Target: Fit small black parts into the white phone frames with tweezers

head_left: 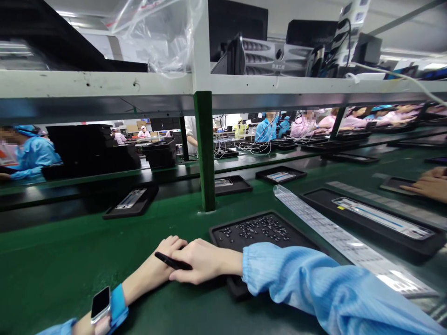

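Fingers of the left hand are partly covered by the right hand, and whether anything is gripped by the left cannot be told. The inner end of a slim black tool is lost inside the right hand's grasp, so its kind is hard to make out. The near side of a black tray is masked by the right sleeve, itself cut off at four o'clock in the view. Another person's hand is cropped at three o'clock.

The hands are held together, the right laid against the left's fingers. The left forearm is stretched in from seven o'clock, with a watch and a blue band worn at the wrist. The right forearm is reached in from four o'clock, thumb and fingers closed about the tool.

The tool is seen as dark and narrow, its free end directed toward ten o'clock over the left hand, above the green counter. From the hands, the tray is set at two o'clock, with small dark, glinting parts scattered across it. Farther toward three o'clock, a clear strip is laid aslant.
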A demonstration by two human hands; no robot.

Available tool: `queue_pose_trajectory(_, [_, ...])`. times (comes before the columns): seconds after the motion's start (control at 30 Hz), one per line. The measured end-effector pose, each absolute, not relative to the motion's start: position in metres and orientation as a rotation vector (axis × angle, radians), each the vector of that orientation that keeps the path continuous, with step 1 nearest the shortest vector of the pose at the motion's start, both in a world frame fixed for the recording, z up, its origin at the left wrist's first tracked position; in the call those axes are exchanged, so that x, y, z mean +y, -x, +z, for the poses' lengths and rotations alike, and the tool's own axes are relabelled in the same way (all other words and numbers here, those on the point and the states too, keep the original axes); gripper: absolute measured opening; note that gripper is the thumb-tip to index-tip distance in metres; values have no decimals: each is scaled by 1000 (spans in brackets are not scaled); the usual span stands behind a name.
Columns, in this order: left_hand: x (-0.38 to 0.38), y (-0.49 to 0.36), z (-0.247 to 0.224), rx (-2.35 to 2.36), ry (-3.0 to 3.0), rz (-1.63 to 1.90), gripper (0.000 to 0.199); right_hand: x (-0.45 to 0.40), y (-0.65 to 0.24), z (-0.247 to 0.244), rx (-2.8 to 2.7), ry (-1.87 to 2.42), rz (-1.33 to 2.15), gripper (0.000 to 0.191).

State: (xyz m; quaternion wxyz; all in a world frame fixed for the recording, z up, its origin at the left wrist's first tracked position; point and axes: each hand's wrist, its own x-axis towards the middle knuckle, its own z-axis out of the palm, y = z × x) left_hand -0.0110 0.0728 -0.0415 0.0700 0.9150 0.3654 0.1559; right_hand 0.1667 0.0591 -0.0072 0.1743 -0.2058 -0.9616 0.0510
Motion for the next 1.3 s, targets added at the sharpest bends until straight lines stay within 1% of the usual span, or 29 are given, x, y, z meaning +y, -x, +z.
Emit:
queue_pose_trajectory(0.1, [68,8,-33,1147,-2721,408,16,58,-167,-5,-2723,571,136,32])
queue_pose_trajectory(0.3, [60,4,-20,1157,-2671,393,23,59,-167,-6,-2730,578,162,33])
queue_pose_trajectory(0.5, [63,8,-30,1155,-2683,467,19,58,-167,-4,-2737,581,204,30])
queue_pose_trajectory(0.63, [66,9,-35,1133,-2714,468,16,58,-167,-4,-2754,599,192,32])
queue_pose_trajectory(0.9, [65,9,-35,1146,-2701,473,18,58,-169,-6,-2742,590,271,29])
queue_pose_trajectory(1.3, [64,9,-36,1145,-2661,511,19,58,-168,-7,-2764,616,244,30])
